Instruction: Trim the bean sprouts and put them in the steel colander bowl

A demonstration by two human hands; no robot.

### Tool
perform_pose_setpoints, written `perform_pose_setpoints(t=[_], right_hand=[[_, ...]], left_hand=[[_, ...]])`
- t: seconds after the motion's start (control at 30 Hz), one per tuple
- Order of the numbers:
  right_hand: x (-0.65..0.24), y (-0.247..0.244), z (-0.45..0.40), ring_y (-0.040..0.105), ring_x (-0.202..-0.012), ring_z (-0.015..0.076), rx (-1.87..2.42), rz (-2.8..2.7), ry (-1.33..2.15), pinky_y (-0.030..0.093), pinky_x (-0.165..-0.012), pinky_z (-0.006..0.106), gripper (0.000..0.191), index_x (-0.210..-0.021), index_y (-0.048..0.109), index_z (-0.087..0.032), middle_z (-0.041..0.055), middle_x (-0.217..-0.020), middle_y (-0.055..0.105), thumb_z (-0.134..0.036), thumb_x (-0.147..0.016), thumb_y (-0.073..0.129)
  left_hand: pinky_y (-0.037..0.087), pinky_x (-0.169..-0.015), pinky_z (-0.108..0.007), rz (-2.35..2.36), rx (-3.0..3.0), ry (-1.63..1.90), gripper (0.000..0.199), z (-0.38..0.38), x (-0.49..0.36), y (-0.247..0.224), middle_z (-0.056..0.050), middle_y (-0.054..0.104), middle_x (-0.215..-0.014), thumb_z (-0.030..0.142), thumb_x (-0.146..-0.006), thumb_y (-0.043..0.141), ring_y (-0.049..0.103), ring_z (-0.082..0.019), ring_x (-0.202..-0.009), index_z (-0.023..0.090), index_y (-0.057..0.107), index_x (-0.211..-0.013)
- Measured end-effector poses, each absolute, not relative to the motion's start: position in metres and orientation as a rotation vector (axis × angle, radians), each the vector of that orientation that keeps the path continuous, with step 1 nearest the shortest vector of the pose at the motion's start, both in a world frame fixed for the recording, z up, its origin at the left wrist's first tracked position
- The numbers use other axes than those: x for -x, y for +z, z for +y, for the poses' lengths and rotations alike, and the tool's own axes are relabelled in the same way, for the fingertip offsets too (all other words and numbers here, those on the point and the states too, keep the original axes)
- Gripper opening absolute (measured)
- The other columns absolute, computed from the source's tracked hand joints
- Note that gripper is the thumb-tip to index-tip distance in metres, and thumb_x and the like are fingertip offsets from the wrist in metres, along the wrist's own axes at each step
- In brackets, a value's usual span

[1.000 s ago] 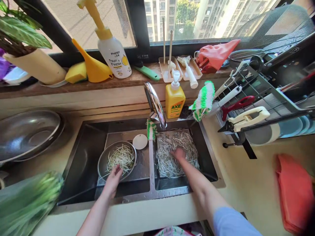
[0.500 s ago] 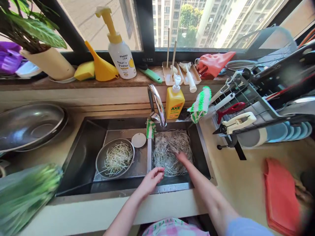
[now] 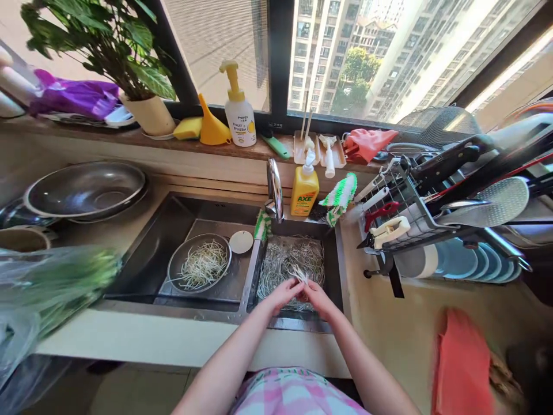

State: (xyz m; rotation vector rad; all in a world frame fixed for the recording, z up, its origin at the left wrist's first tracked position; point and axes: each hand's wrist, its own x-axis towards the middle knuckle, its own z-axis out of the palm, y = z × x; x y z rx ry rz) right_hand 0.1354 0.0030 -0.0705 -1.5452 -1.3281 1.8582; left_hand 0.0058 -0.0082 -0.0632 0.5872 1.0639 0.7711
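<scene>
Fingers (image 3: 288,288) around sprouts (image 3: 299,273); AXE bottle (image 3: 305,193) beyond

Fingers (image 3: 288,288) partly hide held sprouts (image 3: 298,272).

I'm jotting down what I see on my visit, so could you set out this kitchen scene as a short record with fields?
Left hand: holds a small bunch of pale sprouts together with the right hand
Right hand: fingertips at the same bunch
Right basin: many thin pale strands, below the hands
Left basin: round metal bowl of sprouts, white disc beside it
Behind sink: faucet, yellow AXE bottle
Windowsill: yellow funnel
</scene>
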Motion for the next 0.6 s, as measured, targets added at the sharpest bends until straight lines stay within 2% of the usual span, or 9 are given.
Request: perform_pose_setpoints(t=[0.1, 0.2, 0.33, 0.43, 0.6], right_hand=[[-0.137, -0.052, -0.006, 0.050, -0.055, 0.0102, 1.282, -1.070, 2.113, 0.039, -0.056, 0.023, 0.042, -0.077, 0.053, -0.017, -0.0013, -0.063, 0.054, -0.059, -0.072, 0.048], [-0.141, -0.040, -0.009, 0.053, -0.060, 0.0109, 1.238, -1.060, 2.185, 0.041, -0.059, 0.024, 0.038, -0.078, 0.053, -0.017, -0.0009, -0.068, 0.056, -0.055, -0.071, 0.054], [-0.148, -0.033, -0.005, 0.056, -0.068, 0.0131, 1.242, -1.189, 2.079, 0.041, -0.059, 0.024, 0.039, -0.088, 0.054, -0.018, -0.0003, -0.077, 0.057, -0.047, -0.065, 0.063], [-0.152, -0.032, 0.000, 0.056, -0.064, 0.0129, 1.292, -1.181, 1.982, 0.040, -0.057, 0.023, 0.036, -0.083, 0.054, -0.017, -0.0007, -0.072, 0.057, -0.047, -0.065, 0.063], [-0.160, -0.047, 0.011, 0.057, -0.063, 0.0135, 1.278, -1.165, 2.026, 0.042, -0.057, 0.025, 0.033, -0.081, 0.055, -0.017, 0.0005, -0.070, 0.059, -0.047, -0.068, 0.058]], left_hand=[[0.039, -0.058, -0.023, 0.987, -0.500, 0.794, 0.044, -0.011, -0.015, -0.057, -0.002, 0.061, -0.069, 0.046, -0.060, 0.066, 0.054, -0.012, -0.061, 0.012, 0.061, -0.090], [0.039, -0.056, -0.022, 0.957, -0.457, 0.830, 0.047, -0.010, -0.017, -0.050, -0.003, 0.060, -0.066, 0.046, -0.061, 0.067, 0.054, -0.012, -0.057, 0.010, 0.060, -0.091], [0.043, -0.071, -0.026, 0.923, -0.395, 1.015, 0.034, -0.001, -0.008, -0.037, -0.007, 0.064, -0.078, 0.037, -0.068, 0.064, 0.059, -0.014, -0.072, 0.010, 0.059, -0.089], [0.043, -0.082, -0.032, 0.847, -0.269, 1.131, 0.026, 0.006, 0.000, -0.026, -0.009, 0.065, -0.091, 0.030, -0.071, 0.062, 0.061, -0.017, -0.086, 0.013, 0.055, -0.090], [0.044, -0.085, -0.037, 0.785, -0.131, 1.211, 0.021, 0.013, 0.007, -0.015, -0.009, 0.064, -0.095, 0.023, -0.075, 0.058, 0.061, -0.020, -0.092, 0.015, 0.051, -0.093]])
